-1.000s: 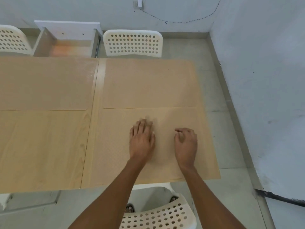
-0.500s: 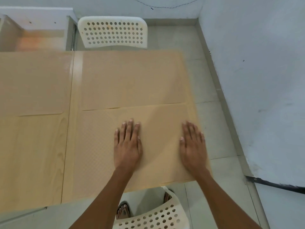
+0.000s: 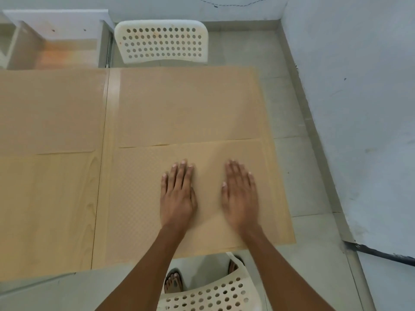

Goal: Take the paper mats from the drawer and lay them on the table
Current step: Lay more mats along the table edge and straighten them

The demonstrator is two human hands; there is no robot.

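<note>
Fingers of both hands lie straight and flat — left hand and right hand press the near mat onto the table. We judge it could slide and overhang the edge if they push unevenly.

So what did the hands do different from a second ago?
The right hand uncurled: its fingers were bent a second ago and now lie flat on the near mat. It spread rightward half a second ago, then came back closer to the left hand, which stayed flat on that mat throughout. Nothing was picked up. All three mats stayed where they lay on the table.
</note>
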